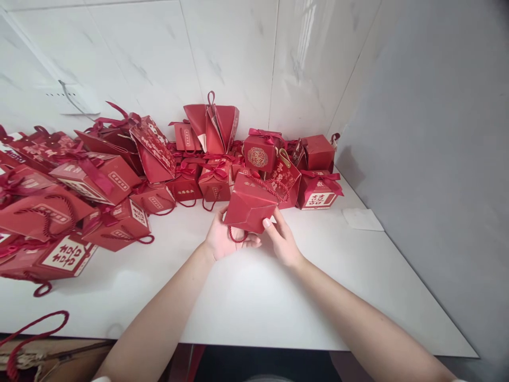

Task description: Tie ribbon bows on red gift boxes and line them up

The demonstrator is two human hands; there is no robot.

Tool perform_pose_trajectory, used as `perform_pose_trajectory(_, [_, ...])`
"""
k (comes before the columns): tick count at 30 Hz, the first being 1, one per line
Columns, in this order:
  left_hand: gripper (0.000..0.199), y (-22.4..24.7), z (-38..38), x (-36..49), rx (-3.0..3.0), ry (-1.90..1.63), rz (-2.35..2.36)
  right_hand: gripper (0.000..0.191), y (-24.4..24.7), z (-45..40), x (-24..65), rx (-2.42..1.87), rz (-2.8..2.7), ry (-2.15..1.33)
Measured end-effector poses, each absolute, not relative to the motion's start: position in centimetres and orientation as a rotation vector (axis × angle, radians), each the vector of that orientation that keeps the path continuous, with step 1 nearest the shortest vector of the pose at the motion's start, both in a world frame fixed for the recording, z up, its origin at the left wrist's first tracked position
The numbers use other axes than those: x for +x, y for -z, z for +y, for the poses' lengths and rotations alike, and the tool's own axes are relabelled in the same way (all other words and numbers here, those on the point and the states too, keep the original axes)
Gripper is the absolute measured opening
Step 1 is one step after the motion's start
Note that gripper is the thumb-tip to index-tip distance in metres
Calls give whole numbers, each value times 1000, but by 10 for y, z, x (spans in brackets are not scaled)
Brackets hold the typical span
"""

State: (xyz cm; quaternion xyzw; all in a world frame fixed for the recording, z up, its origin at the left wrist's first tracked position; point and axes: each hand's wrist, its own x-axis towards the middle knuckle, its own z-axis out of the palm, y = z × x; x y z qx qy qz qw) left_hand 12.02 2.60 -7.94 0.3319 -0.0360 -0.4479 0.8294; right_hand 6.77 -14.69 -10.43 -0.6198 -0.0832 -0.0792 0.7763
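Between my two hands is a red gift box point(251, 204) with twisted red cord handles, tilted so that a face with folded flaps points toward me. My left hand point(225, 236) supports it from below and the left, and a cord loop hangs over its fingers. My right hand point(283, 239) grips the lower right corner, thumb on the near face. Just behind the held box stand a red box with a ribbon bow point(262, 151) and a patterned red box with a gold-coloured loop point(288, 178). The undersides of my fingers are partly hidden by the box.
Many red gift boxes point(93, 175) are heaped on the left of the white table point(238, 302) and along the tiled wall point(230, 58). A box with a white label point(320, 199) stands right of centre. A white piece point(362, 218) lies near the grey wall point(437, 132). A cardboard carton point(67, 358) sits below the front edge.
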Motion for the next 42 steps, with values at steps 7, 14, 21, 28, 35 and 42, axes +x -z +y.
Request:
perform_pose_trajectory(7, [80, 81, 26, 123, 738, 938, -44, 55, 104, -145, 70, -1450, -218, 246])
perform_pose_trajectory(14, [83, 83, 24, 124, 796, 805, 33, 62, 111, -147, 68, -1515, -193, 151])
perform_pose_trajectory(21, [79, 83, 24, 124, 804, 646, 80, 55, 108, -148, 64, -1482, -341, 121])
perform_pose_trajectory(28, [68, 83, 26, 127, 839, 549, 81, 57, 109, -148, 66, -1335, -324, 22])
perform_pose_trajectory(35, [24, 95, 27, 134, 999, 340, 91, 67, 109, -148, 71, -1221, -188, 21])
perform_pose_trajectory(42, [52, 93, 27, 134, 1216, 279, -13, 54, 121, -148, 79, -1118, 45, 115])
